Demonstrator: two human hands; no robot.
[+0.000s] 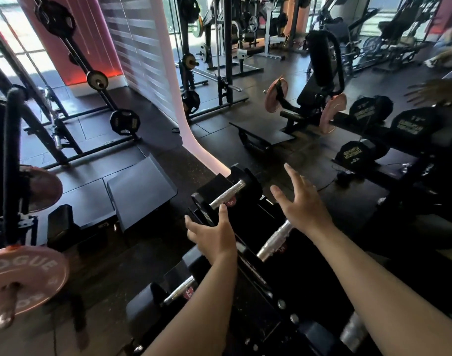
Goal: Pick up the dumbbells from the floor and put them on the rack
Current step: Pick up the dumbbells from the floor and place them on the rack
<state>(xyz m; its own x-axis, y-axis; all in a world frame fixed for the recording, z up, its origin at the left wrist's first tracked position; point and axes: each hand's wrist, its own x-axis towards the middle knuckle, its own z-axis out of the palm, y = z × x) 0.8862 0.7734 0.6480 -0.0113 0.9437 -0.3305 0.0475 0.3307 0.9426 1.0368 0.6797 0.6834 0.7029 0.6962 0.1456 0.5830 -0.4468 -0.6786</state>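
Observation:
Several black dumbbells with silver knurled handles lie in a row on the dumbbell rack (255, 276) below me. The farthest dumbbell (228, 192) rests at the rack's end, a second dumbbell (273, 241) sits between my arms, and a third dumbbell (180, 290) lies to the left of my left forearm. My left hand (212, 236) hovers open just in front of the farthest dumbbell's handle, fingers spread, holding nothing. My right hand (303, 199) is open too, raised to the right of that dumbbell, empty.
A second rack (389, 140) with large black dumbbells stands at the right. A pink Rogue plate (22, 278) on a bar juts in at lower left. A black bench (140, 190), a plate-loaded machine (319, 80) and squat racks fill the dark rubber floor. Another person's hand (435, 92) shows at the right edge.

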